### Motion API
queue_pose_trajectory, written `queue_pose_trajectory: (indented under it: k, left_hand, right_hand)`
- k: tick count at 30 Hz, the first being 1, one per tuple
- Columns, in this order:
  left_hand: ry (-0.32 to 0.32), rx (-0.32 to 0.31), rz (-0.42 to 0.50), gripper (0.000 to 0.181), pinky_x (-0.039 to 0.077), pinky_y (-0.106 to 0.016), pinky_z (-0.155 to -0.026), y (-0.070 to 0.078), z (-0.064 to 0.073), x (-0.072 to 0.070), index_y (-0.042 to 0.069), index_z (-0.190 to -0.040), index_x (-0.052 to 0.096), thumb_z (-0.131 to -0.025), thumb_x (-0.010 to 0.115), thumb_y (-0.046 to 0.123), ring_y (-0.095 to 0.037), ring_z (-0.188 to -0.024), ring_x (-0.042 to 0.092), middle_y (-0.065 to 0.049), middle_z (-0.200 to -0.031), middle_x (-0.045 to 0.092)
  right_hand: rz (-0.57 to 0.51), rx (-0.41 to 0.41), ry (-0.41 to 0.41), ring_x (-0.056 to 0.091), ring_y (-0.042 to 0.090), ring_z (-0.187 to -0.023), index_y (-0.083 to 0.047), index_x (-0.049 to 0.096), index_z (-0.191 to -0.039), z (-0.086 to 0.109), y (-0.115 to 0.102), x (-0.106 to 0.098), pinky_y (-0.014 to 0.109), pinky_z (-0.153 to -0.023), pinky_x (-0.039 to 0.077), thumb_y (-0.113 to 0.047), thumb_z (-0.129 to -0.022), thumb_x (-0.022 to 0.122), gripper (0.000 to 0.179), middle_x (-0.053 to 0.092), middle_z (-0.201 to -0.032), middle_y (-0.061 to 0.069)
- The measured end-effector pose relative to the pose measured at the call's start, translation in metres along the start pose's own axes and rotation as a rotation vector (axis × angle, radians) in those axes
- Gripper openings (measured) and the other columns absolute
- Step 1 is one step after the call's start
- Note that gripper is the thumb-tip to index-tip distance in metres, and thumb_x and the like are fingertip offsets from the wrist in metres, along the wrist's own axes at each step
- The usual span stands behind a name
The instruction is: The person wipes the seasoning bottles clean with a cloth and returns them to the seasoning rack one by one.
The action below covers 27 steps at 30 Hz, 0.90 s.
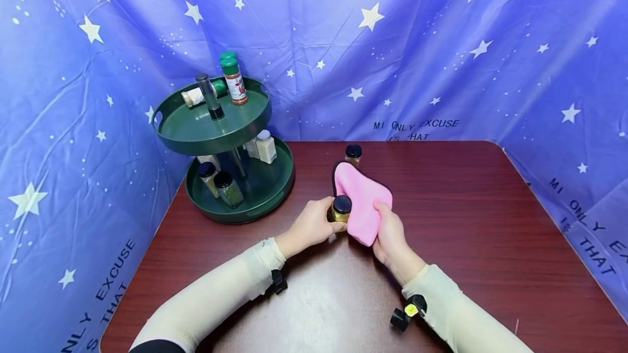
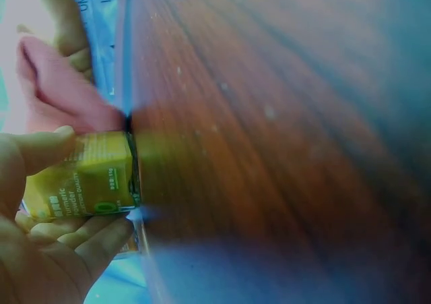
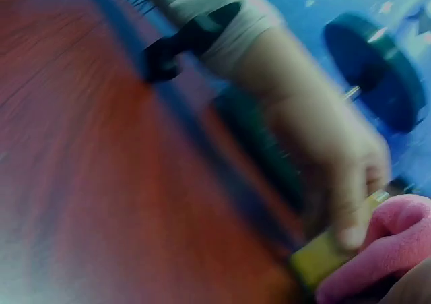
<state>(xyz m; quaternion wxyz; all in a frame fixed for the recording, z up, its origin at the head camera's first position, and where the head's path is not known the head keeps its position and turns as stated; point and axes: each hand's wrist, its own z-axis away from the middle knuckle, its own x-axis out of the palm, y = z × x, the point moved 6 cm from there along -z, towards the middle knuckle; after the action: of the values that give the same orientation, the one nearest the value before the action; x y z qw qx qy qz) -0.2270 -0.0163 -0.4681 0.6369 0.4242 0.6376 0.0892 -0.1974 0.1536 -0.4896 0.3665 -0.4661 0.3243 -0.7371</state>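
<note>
Wrapping its fingers round a turmeric jar (image 1: 341, 208) over the bench (image 1: 466, 244), a person's left hand (image 1: 310, 225) held it against a pink cloth (image 1: 364, 198), gripped in the partly hidden fingers of the right hand (image 1: 394, 241). Behind, cloth masked a second jar (image 1: 353, 151) below its lid; curtain (image 1: 294, 26) folds broke up lettering (image 1: 417, 124).

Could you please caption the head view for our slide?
The left hand holds a black-lidded jar beside a pink cloth in the right hand.

Looks like fuzzy, matt fabric on the pink cloth (image 1: 364, 200); smooth plastic capping the jar (image 1: 341, 209); satiny plastic on the rack (image 1: 206, 145), upper left; glossy wood on the tabletop (image 1: 319, 298), lower centre.
</note>
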Motion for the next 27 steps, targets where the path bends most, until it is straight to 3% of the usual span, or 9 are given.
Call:
queue_pose_trajectory:
  k: [5, 15, 23, 27]
  left_hand:
    - [0.000, 0.001, -0.010, 0.042, 0.054, -0.026, -0.078, 0.000, -0.001, 0.000, 0.010, -0.113, 0.068, -0.080, 0.087, 0.028, -0.009, -0.086, 0.068, 0.001, -0.096, 0.076]
    - [-0.058, -0.030, 0.044, 0.041, 0.054, -0.025, -0.079, 0.002, -0.001, -0.005, 0.011, -0.110, 0.068, -0.079, 0.090, 0.029, -0.009, -0.084, 0.067, 0.003, -0.093, 0.074]
    - [-0.173, -0.069, 0.065, 0.050, 0.053, -0.033, -0.090, 0.000, -0.007, -0.009, 0.009, -0.119, 0.066, -0.077, 0.090, 0.018, -0.014, -0.094, 0.066, -0.001, -0.104, 0.074]
    - [-0.168, -0.097, 0.060, 0.057, 0.053, -0.035, -0.094, 0.000, -0.006, -0.008, 0.008, -0.124, 0.063, -0.077, 0.091, 0.023, -0.017, -0.101, 0.067, -0.004, -0.110, 0.073]
  right_hand:
    - [0.043, -0.034, -0.001, 0.065, 0.004, -0.076, -0.010, 0.056, -0.099, -0.001, 0.002, 0.002, 0.021, -0.073, 0.055, -0.019, -0.103, 0.048, 0.012, 0.069, -0.080, -0.009]
    - [-0.102, -0.008, -0.117, 0.069, 0.008, -0.079, -0.015, 0.051, -0.109, 0.013, -0.036, 0.009, 0.027, -0.069, 0.057, -0.024, -0.109, 0.041, 0.013, 0.071, -0.086, -0.006]
    - [-0.044, -0.133, -0.109, 0.068, 0.005, -0.079, -0.011, 0.056, -0.105, 0.005, -0.048, -0.004, 0.023, -0.073, 0.057, -0.018, -0.109, 0.043, 0.015, 0.070, -0.085, -0.006]
    - [-0.022, -0.163, -0.086, 0.068, 0.006, -0.078, -0.010, 0.059, -0.101, 0.002, -0.049, -0.010, 0.022, -0.073, 0.057, -0.017, -0.108, 0.046, 0.016, 0.070, -0.084, -0.005]
